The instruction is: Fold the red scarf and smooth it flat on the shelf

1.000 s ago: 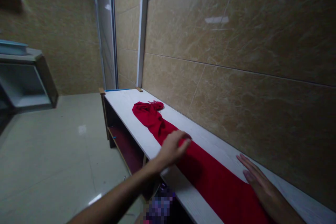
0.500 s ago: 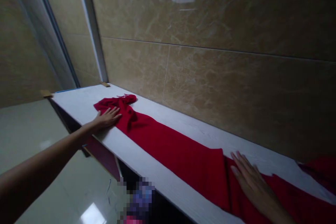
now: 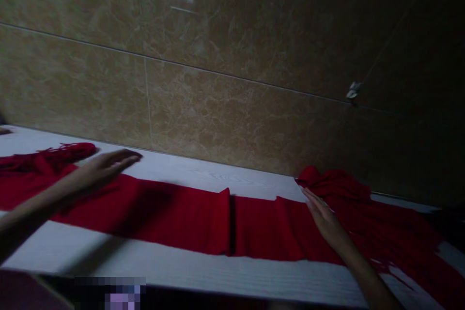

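Note:
A long red scarf (image 3: 181,218) lies stretched along a narrow white table (image 3: 174,267), with creases folded across its middle. At the left its fringed end (image 3: 69,152) is bunched up. My left hand (image 3: 109,164) hovers above the scarf's left part, fingers stretched out and holding nothing; its shadow falls on the fabric. Toward the right, my right hand (image 3: 327,220) lies flat on the scarf with fingers extended. Just beyond it is a rumpled heap of red fringed fabric (image 3: 348,193); whether it is the same piece, I cannot tell.
A brown marbled tile wall (image 3: 218,116) runs along the table's back edge. A small pale fitting (image 3: 353,90) is on the wall at the right. Dark space and a pixelated patch (image 3: 123,298) show below the table's front edge.
The view has turned to the right. My left hand has lifted off the bunched end of the scarf and moved rightward. My right hand has shifted right along the fabric, near the heap.

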{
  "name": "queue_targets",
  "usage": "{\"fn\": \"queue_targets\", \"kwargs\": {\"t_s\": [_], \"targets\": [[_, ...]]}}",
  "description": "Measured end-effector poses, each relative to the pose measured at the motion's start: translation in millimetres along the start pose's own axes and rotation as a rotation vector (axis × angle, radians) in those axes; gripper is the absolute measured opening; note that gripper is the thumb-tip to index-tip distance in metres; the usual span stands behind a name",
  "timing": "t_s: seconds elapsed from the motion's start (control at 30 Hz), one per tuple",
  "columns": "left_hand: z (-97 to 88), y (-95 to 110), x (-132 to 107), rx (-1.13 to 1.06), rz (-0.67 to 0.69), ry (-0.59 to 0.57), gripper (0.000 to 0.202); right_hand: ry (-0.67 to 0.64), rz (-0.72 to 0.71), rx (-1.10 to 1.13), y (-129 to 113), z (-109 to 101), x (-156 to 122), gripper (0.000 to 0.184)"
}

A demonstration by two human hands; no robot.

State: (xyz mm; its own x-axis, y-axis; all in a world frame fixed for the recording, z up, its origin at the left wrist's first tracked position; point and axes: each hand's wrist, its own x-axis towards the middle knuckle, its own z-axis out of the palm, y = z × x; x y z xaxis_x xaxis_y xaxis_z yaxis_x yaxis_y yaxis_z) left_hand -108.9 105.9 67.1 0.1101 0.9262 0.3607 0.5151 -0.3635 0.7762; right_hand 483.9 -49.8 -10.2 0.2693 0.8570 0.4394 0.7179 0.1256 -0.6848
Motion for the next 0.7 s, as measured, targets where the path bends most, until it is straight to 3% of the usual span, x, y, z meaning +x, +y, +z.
{"fn": "queue_targets", "kwargs": {"t_s": [0.1, 0.2, 0.27, 0.37, 0.47, 0.7], "targets": [[88.4, 43, 6, 0.135, 0.105, -0.35, 0.064, 0.01, 0.077, 0.005, 25, -16, -12, 0.084], [165.4, 71, 12, 0.301, 0.253, -0.471, 0.062, -0.022, 0.08, -0.024, 27, -19, -34, 0.078], [198.6, 78, 15, 0.4, 0.258, -0.527, 0.062, -0.036, 0.065, -0.04, 23, -20, -49, 0.073], [222.2, 75, 19, 0.468, 0.284, -0.532, 0.067, -0.026, 0.058, -0.057, 24, -26, -67, 0.068], [228.9, 67, 19, 0.435, 0.28, -0.528, 0.068, 0.016, 0.073, -0.065, 32, -32, -78, 0.066], [235.8, 68, 14, -0.063, 0.119, -0.81, 0.068, 0.132, 0.069, -0.13, 39, -33, -86, 0.064]]}}
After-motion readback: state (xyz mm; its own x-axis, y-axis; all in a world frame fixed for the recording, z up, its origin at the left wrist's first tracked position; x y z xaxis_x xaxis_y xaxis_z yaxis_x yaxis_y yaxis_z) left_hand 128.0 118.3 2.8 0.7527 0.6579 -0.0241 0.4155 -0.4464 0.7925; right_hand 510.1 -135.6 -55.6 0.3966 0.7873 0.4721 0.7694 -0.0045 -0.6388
